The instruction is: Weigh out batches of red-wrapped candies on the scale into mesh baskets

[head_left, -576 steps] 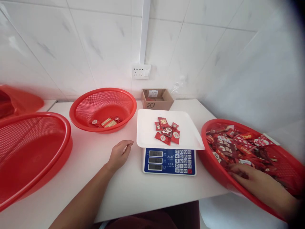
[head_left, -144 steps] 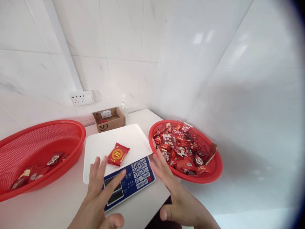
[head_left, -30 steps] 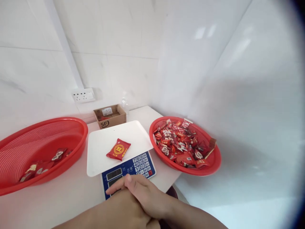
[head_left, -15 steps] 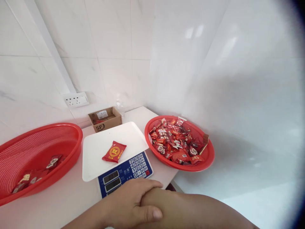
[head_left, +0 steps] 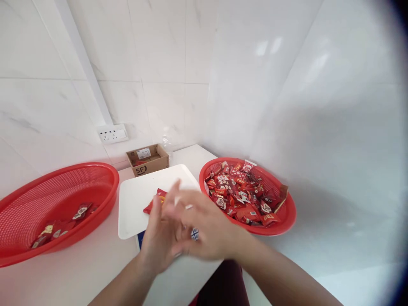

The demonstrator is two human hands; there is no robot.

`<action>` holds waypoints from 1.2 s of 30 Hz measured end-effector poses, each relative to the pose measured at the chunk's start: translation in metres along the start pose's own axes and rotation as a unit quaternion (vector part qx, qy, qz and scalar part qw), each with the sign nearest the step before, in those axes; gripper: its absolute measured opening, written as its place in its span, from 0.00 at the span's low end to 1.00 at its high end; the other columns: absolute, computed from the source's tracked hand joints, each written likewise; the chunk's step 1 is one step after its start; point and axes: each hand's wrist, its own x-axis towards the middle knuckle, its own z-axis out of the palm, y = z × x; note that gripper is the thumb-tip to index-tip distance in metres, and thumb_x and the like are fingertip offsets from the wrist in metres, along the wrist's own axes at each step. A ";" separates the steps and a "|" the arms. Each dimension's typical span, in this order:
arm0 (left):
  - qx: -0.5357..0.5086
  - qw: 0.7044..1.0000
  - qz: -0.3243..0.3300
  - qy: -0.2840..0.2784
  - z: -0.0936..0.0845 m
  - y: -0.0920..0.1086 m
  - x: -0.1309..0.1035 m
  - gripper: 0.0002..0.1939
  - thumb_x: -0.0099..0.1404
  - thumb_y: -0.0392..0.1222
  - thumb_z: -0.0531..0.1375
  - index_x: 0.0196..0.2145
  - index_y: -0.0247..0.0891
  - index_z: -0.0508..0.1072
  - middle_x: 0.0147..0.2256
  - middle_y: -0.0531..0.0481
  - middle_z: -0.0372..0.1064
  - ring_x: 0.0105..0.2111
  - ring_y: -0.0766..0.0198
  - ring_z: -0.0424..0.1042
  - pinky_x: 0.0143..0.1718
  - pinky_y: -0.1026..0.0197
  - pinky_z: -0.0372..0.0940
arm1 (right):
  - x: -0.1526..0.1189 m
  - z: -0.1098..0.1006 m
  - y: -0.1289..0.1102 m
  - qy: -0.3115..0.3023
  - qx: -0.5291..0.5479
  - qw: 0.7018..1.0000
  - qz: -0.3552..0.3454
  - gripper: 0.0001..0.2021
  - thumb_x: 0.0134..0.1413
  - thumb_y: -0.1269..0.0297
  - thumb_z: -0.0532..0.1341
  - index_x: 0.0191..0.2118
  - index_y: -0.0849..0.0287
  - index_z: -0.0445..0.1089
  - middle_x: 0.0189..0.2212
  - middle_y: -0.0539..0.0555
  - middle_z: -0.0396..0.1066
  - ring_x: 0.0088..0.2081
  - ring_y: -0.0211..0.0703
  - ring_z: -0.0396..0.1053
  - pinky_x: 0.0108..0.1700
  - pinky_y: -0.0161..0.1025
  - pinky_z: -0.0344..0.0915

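Observation:
My left hand (head_left: pixel 159 244) is raised in front of the scale, palm turned inward and thumb up, fingers apart. Crossing over it from the right is my right hand (head_left: pixel 212 225), somewhat blurred, with its fingers spread and nothing seen in them. The hands overlap; whether they touch I cannot tell. Behind them, a red candy packet (head_left: pixel 149 208) lies on the white tray (head_left: pixel 130 216) of a digital scale, partly covered by the hands. Most of the scale's blue keypad panel (head_left: pixel 139 241) is hidden too.
To the right stands a red plastic basket (head_left: pixel 288 221) heaped with red-wrapped candies (head_left: pixel 237 187). A larger red basket (head_left: pixel 108 187) on the left holds several packets (head_left: pixel 60 227). A small cardboard box (head_left: pixel 153 163) and a clear bottle (head_left: pixel 167 142) stand against the tiled wall.
My hands were clasped low, left resting over right; now they have come apart and risen over the scale's front. The view has shifted slightly left. The packet stays on the tray.

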 end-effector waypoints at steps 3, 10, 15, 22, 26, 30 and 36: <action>0.308 0.935 0.169 0.043 -0.033 0.008 -0.006 0.44 0.48 0.76 0.50 0.58 0.55 0.59 0.63 0.52 0.48 0.63 0.47 0.46 0.60 0.45 0.47 | -0.009 -0.022 0.050 0.010 -0.086 0.976 0.198 0.40 0.50 0.34 0.49 0.61 0.59 0.55 0.59 0.65 0.54 0.63 0.58 0.44 0.59 0.57 0.47; 0.538 0.817 0.128 0.162 -0.073 0.010 -0.020 0.27 0.69 0.54 0.42 0.61 0.44 0.57 0.27 0.53 0.75 0.33 0.60 0.76 0.52 0.43 0.61 | -0.049 -0.030 0.141 -0.170 -0.172 0.865 0.440 0.25 0.64 0.57 0.40 0.40 0.61 0.73 0.34 0.62 0.74 0.45 0.54 0.69 0.51 0.50 0.58; 0.496 0.831 0.153 0.201 -0.066 0.007 -0.017 0.43 0.64 0.52 0.53 0.64 0.53 0.26 0.64 0.42 0.47 0.42 0.59 0.74 0.40 0.55 0.71 | -0.058 -0.019 0.150 -0.164 -0.135 0.869 0.447 0.36 0.56 0.61 0.54 0.67 0.54 0.37 0.61 0.63 0.54 0.60 0.53 0.54 0.52 0.45 0.58; 0.609 0.769 0.108 0.163 -0.066 0.000 -0.020 0.31 0.63 0.54 0.54 0.62 0.57 0.49 0.67 0.52 0.23 0.62 0.39 0.46 0.31 0.60 0.72 | -0.067 -0.006 0.148 -0.344 -0.082 0.855 0.379 0.29 0.48 0.57 0.61 0.58 0.54 0.60 0.63 0.61 0.49 0.64 0.61 0.42 0.58 0.52 0.50; 0.633 0.754 0.112 0.137 -0.071 -0.006 -0.024 0.28 0.65 0.52 0.52 0.62 0.55 0.52 0.67 0.51 0.33 0.61 0.43 0.51 0.37 0.57 0.72 | -0.066 -0.010 0.150 -0.269 -0.123 0.880 0.372 0.12 0.55 0.65 0.54 0.44 0.59 0.68 0.47 0.61 0.68 0.48 0.50 0.66 0.47 0.41 0.60; 0.666 0.728 0.118 0.111 -0.084 -0.007 -0.028 0.26 0.66 0.50 0.52 0.61 0.53 0.55 0.66 0.50 0.37 0.61 0.46 0.52 0.47 0.50 0.67 | -0.062 -0.023 0.157 -0.134 -0.200 0.838 0.489 0.15 0.61 0.62 0.48 0.49 0.63 0.61 0.39 0.63 0.72 0.41 0.50 0.70 0.39 0.39 0.60; 0.703 0.688 0.131 0.119 -0.099 -0.004 -0.037 0.25 0.66 0.49 0.51 0.61 0.54 0.55 0.65 0.50 0.43 0.63 0.48 0.46 0.52 0.44 0.62 | -0.057 -0.037 0.157 -0.069 -0.250 0.808 0.529 0.16 0.62 0.58 0.46 0.48 0.60 0.60 0.37 0.61 0.73 0.40 0.53 0.71 0.36 0.39 0.59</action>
